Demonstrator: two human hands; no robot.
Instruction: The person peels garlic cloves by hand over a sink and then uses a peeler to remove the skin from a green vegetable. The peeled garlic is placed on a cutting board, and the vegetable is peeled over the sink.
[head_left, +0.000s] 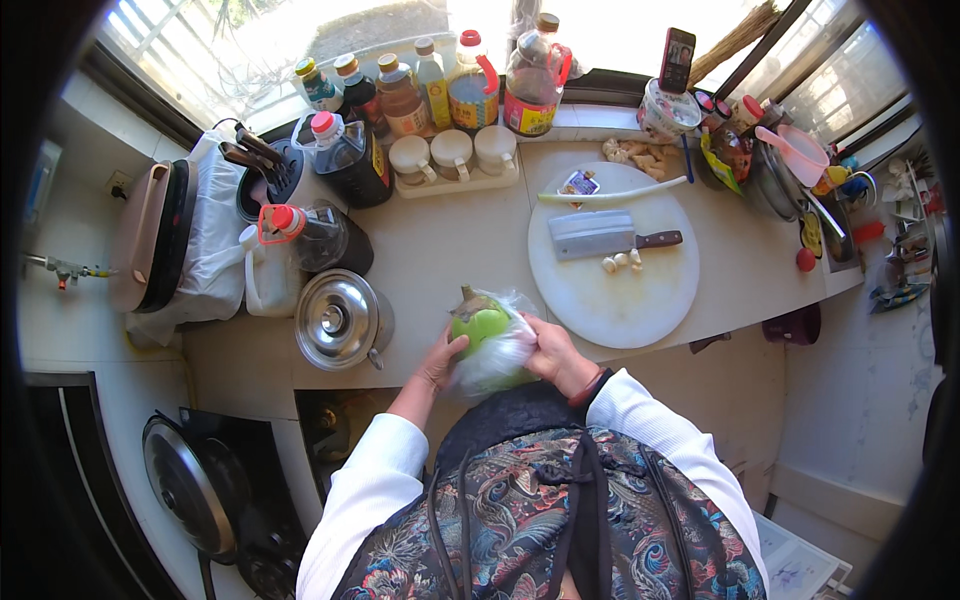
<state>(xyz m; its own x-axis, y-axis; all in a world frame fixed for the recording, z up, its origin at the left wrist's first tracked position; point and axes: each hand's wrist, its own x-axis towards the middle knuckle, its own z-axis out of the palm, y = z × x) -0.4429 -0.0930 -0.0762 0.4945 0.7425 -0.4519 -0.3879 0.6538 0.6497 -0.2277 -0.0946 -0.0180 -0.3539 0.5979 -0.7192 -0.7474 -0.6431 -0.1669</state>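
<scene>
Between my hands, at the counter's front edge, is a round green eggplant (478, 324) with a brownish stem cap pointing away from me. Clear plastic wrap (491, 365) covers its near and right side, blurred by motion. My left hand (441, 361) supports the eggplant from the left, thumb on its skin. On the right, my right hand (555, 351) grips the gathered plastic wrap against it. A round white cutting board (600, 315) lies to the right, bearing a cleaver (592, 234), several peeled garlic cloves (619, 262), a pale scallion stalk (622, 193) and a small packet (580, 183).
A lidded steel pot (337, 319) stands left of my hands, with a dark-liquid bottle (334, 238) behind it. White seasoning jars (452, 154) and several bottles line the window side. A phone (677, 60) stands on a tub (667, 112). Ginger (646, 159) lies behind the board.
</scene>
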